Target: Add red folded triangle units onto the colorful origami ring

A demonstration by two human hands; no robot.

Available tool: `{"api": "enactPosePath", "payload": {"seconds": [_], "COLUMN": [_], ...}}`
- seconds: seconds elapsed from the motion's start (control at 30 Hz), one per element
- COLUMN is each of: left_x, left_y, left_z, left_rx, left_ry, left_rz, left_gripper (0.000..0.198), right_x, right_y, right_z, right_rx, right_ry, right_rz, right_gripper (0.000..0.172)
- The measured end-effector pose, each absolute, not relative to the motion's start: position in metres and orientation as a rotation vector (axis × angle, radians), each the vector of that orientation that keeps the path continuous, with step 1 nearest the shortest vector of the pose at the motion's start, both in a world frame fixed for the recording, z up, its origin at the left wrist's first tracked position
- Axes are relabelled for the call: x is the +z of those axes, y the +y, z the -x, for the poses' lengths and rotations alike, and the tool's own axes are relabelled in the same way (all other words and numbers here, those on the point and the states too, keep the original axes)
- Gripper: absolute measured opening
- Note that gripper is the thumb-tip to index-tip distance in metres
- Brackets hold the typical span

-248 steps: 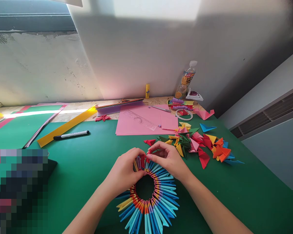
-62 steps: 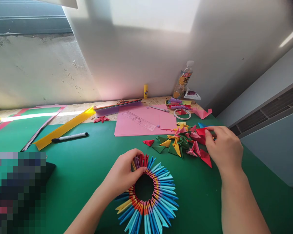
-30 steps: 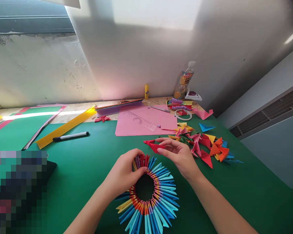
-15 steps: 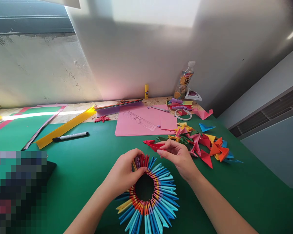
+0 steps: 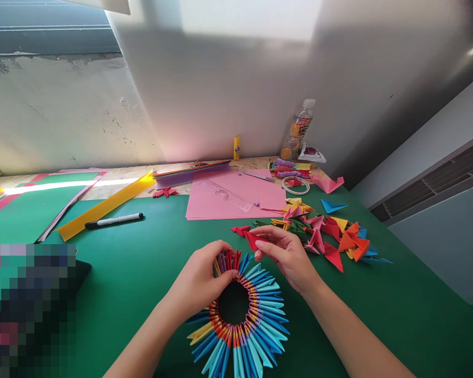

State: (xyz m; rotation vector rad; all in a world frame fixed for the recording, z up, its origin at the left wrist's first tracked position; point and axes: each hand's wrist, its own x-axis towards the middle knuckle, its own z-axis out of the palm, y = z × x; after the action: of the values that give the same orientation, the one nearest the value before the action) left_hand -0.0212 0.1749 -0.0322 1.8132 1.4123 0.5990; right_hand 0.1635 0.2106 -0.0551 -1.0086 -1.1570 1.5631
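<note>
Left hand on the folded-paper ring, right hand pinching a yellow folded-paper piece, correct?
Not yellow: the folded-paper piece in the right hand is red, per the head view. The left hand is on the folded-paper ring.

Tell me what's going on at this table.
A person is handling folded paper. The left hand grips the far left part of a paper ring, thumb at its inner edge. The right hand pinches a red piece just beyond the ring. A heap of folded pieces lies to the right, and a ruler rests on pink paper farther back.
</note>
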Motion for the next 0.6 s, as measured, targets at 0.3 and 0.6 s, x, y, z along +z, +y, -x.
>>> {"api": "enactPosePath", "payload": {"seconds": [0.3,0.6], "left_x": [-0.0316,-0.0308], "left_y": [0.1746,0.1747], "left_z": [0.0211,0.0206], "left_rx": [0.589,0.584], "left_ry": [1.422,1.422], "left_rz": [-1.805,-1.809], "left_gripper": [0.016,0.017], "right_x": [-0.057,-0.056], "right_y": [0.2096,0.2087], "right_z": [-0.1648,-0.1638], "right_rx": [1.605,1.606], "right_ry": [-1.173,-1.175], "right_rz": [0.999,1.035], "right_gripper": [0.022,0.021]}}
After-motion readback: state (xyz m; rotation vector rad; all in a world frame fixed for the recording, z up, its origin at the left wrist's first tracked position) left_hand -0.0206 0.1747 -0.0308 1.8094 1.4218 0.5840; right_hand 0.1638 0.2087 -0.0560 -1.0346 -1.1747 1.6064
